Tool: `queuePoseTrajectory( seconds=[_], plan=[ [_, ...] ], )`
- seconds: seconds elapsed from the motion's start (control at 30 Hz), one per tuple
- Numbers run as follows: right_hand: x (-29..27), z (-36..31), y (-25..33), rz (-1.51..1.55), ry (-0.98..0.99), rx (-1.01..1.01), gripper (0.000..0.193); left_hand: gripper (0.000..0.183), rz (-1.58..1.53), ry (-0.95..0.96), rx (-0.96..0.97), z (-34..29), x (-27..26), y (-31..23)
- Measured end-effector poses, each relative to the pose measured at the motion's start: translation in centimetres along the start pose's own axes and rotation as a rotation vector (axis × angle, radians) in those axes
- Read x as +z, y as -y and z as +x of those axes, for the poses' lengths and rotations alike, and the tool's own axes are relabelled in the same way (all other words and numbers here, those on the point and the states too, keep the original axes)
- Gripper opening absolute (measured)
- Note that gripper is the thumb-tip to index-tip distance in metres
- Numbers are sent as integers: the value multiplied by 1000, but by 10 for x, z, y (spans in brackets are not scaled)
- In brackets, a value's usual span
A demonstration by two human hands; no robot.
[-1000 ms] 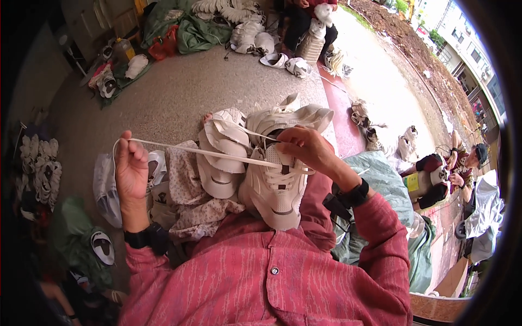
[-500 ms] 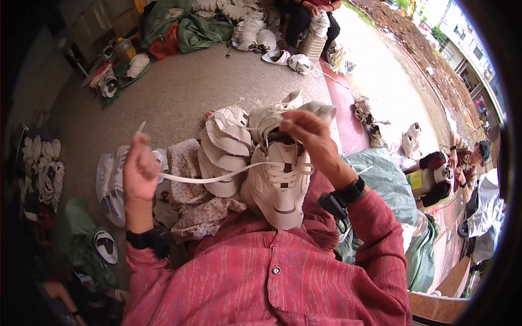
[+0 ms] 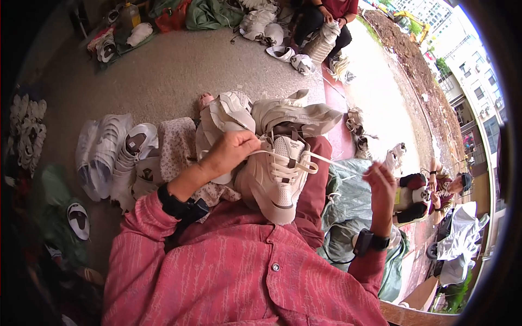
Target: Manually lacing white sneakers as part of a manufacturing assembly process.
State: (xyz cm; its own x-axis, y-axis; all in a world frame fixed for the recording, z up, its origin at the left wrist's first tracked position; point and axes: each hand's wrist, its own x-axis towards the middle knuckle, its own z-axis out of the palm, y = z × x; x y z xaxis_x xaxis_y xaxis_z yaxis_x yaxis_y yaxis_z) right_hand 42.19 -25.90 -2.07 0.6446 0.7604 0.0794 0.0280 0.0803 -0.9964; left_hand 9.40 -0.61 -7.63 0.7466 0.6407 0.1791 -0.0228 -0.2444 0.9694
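A cream sneaker (image 3: 266, 193) with a partly threaded white shoelace (image 3: 329, 161) sits on my lap, toe toward me. At the left side of its eyelets, my left hand (image 3: 228, 154) is closed in a pinch, with lace coming out by the fingertips. Out to the right, my right hand (image 3: 380, 190) is closed on the lace, which stretches from the shoe to it. Lace also crosses the tongue in rows, with a loop at the right edge. Beyond the sneaker lie several stacked shoe uppers (image 3: 225, 114) and another pale upper (image 3: 296, 117).
Bagged shoes (image 3: 100, 155) stand left of a flowered cloth (image 3: 176, 141). A green sack (image 3: 348, 206) lies at my right. Farther off, one person (image 3: 326, 27) sits ahead with a shoe, another person (image 3: 446, 187) at the right. A white sneaker (image 3: 78, 221) is at lower left.
My left hand has come in from the far left to the sneaker's eyelets. My right hand has moved from above the shoe out to the right, drawing lace along. The view has shifted slightly.
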Motion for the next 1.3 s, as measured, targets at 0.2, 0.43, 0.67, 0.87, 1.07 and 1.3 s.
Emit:
queuePoseTrajectory(
  seconds=[0.2, 0.43, 0.67, 0.87, 1.07, 1.3],
  plan=[
    [13, -4, -11, -800, 2, 204, 15, 18, 42, 376, -69, -20, 2, -17],
    [133, 19, 22, -681, 529, -606, 12, 19, 48, 169, -76, -12, 0, -20],
    [178, 39, 18, -716, 832, -665, 10, 23, 51, 128, -91, -9, 8, -18],
    [181, 49, 11, -598, 960, -284, 13, 23, 74, 124, -140, -10, 12, -20],
    [181, 54, 7, -544, 947, -17, 18, 20, 378, 45, 67, 6, 24, -29],
    [169, 62, 3, -434, 984, 123, 21, 17, 553, 115, 243, 14, 28, -22]
  ],
)
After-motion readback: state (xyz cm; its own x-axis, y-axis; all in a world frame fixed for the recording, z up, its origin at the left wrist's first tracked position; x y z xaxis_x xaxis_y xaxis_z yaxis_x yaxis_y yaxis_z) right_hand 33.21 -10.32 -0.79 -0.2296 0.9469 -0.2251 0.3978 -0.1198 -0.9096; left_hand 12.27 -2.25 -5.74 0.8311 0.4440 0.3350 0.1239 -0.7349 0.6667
